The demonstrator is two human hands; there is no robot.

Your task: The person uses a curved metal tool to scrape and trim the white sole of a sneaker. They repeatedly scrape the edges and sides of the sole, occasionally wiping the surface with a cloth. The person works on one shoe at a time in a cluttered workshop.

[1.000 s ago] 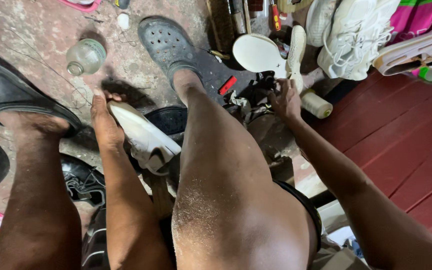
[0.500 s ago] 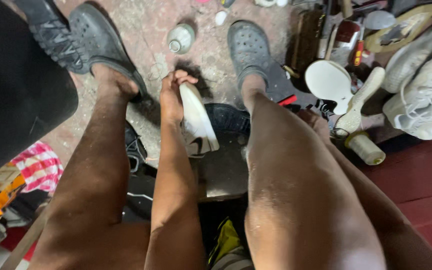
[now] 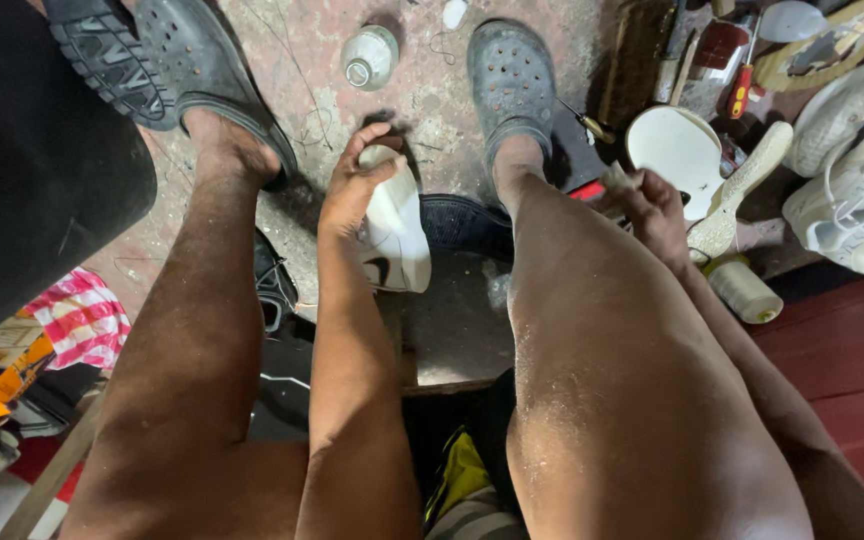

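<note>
My left hand (image 3: 354, 180) grips a white shoe (image 3: 397, 235) by its heel end and holds it upright between my knees, over a worn grey work block (image 3: 457, 325). My right hand (image 3: 652, 205) reaches out past my right knee, its fingers pinched on a small pale scrap whose kind I cannot tell, close to a white round sole piece (image 3: 674, 150). My feet rest in dark grey clogs (image 3: 512, 80) on the stained concrete floor (image 3: 302, 60).
A small white bottle (image 3: 367, 55) stands on the floor ahead. A pale thread spool (image 3: 742, 290), white sneakers (image 3: 857, 200) and several tools lie at the right on a red plank floor (image 3: 852, 350). A big black bulk (image 3: 22, 170) and a pink striped cloth (image 3: 77, 320) are at the left.
The view has swung left. My left hand has kept the white shoe and turned it more upright. My right hand has come back from the tool pile toward my right knee.
</note>
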